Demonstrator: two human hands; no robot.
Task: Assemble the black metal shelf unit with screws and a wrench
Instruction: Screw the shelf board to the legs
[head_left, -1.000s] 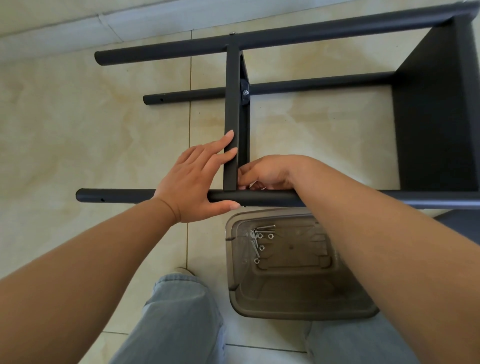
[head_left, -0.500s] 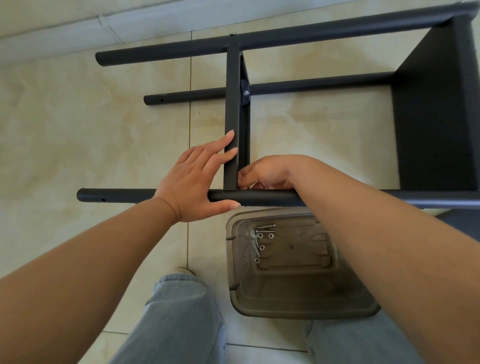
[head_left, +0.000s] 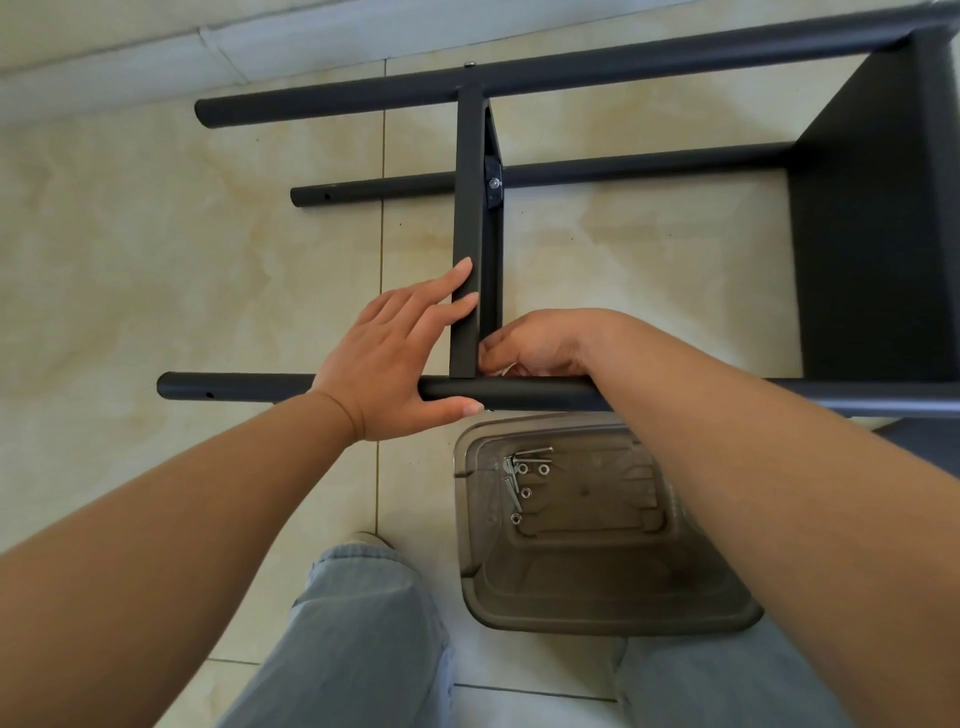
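Tile floor (head_left: 156, 260) — shelf frame (head_left: 571, 395), screw tub (head_left: 597, 618)

shelf unit (head_left: 470, 218): black metal, on its side on floor | screws (head_left: 519, 475): in tub

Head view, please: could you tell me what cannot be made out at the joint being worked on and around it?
- Right hand: its curled fingers hide whatever they pinch; only a metallic glint shows beside the crossbar.
- Wrench: none can be made out.
- Near tube: the right forearm covers part of it, and the frame edge cuts its right end.
- Tub: the forearm hides its right side.
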